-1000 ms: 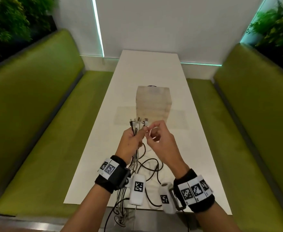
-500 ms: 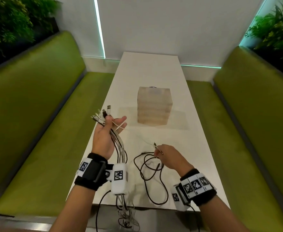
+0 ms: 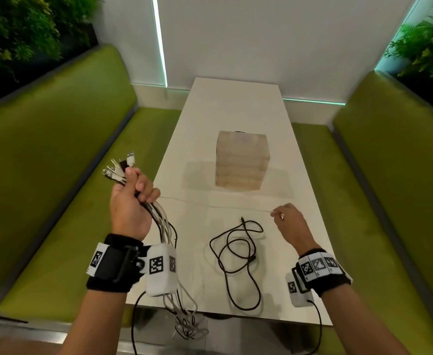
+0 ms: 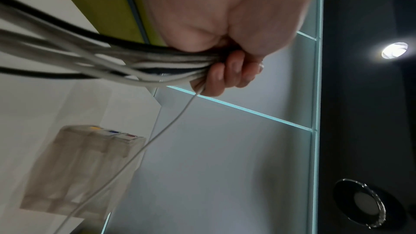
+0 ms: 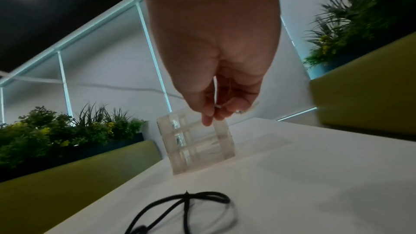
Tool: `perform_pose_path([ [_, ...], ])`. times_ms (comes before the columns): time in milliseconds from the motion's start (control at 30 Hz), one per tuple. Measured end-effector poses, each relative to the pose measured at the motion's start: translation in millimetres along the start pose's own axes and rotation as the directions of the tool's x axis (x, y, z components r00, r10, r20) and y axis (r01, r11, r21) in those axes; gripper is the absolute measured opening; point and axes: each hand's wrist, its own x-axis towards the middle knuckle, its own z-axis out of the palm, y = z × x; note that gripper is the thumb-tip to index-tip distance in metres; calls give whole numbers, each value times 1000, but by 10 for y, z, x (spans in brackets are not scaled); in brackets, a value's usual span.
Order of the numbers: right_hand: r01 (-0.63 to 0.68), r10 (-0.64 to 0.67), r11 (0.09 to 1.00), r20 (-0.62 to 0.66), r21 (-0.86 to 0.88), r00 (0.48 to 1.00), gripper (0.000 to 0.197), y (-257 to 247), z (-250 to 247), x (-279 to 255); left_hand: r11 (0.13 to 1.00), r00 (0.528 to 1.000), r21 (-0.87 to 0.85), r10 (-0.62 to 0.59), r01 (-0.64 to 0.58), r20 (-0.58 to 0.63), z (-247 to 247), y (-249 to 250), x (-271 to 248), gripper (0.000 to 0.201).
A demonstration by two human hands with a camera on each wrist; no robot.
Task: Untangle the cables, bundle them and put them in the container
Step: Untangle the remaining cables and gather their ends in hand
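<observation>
My left hand (image 3: 131, 198) grips a bundle of white and black cables (image 3: 159, 221), raised over the table's left edge. Their plugs (image 3: 119, 167) fan out above the fist, and the tails hang past the table's near edge. In the left wrist view the fingers (image 4: 227, 76) curl round the cable bundle (image 4: 112, 60). A thin white cable (image 3: 210, 204) runs taut from that fist to my right hand (image 3: 288, 221), which pinches its end (image 5: 217, 106). A loose black cable (image 3: 236, 254) lies looped on the table between my hands. The translucent container (image 3: 241, 162) stands mid-table.
The white table (image 3: 236, 106) runs away from me between two green benches (image 3: 56, 162) (image 3: 394, 175). Plants sit behind both backrests. A tangle of cable ends (image 3: 189, 326) dangles below the near table edge.
My hands were together in front of the container; they have pulled apart, the left up and left with the bundle, the right out to the right, drawing the thin white cable taut.
</observation>
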Motion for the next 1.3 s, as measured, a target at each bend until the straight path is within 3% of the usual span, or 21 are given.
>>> perform_pose_path([
  [100,-10,1,995,96,99,995,22,-80,-125,-121,1000,1000,29,4,-4,-5,39,11,-6,28],
  [167,-43,-36,959,267,282,963,19,-237,-226,-302,998,1000,56,-3,3,1,78,-5,-15,26],
  [267,-69,-190,904,539,423,820,7,-518,-229,-652,995,1000,97,-25,23,18,146,-70,-27,24],
  [333,-102,-250,885,648,455,720,7,-616,-98,-847,992,999,124,-37,32,38,194,-123,-38,23],
  [433,-141,-275,869,701,474,658,10,-626,161,-1050,988,995,148,-64,51,82,248,-189,-60,24],
  [533,-138,-262,884,717,447,647,8,-596,397,-1197,985,990,158,-89,71,109,278,-230,-82,24],
  [633,-102,-237,921,747,377,621,11,-540,615,-1295,985,989,159,-91,72,118,286,-239,-99,25],
  [767,-90,-157,966,822,244,547,25,-467,789,-1397,983,989,169,-90,69,121,271,-217,-111,25],
  [867,-147,-52,975,814,167,578,35,-469,779,-1412,980,988,183,-103,82,113,260,-207,-130,25],
  [967,-189,-30,957,720,222,693,30,-529,649,-1330,974,983,196,-139,114,122,265,-236,-177,25],
  [1033,-181,-66,929,627,323,776,44,-593,567,-1248,967,972,205,-182,150,147,281,-287,-226,26],
  [1100,-129,-151,895,561,428,814,66,-665,516,-1178,957,956,219,-231,190,182,300,-364,-294,26],
  [1167,-54,-239,875,526,481,816,62,-765,484,-1161,942,940,252,-274,219,206,309,-449,-365,26],
  [1233,14,-323,864,535,503,781,30,-848,489,-1192,927,926,285,-310,244,216,294,-523,-421,27],
  [1300,73,-384,885,633,460,672,14,-896,491,-1258,914,917,307,-337,264,213,257,-568,-458,27],
])
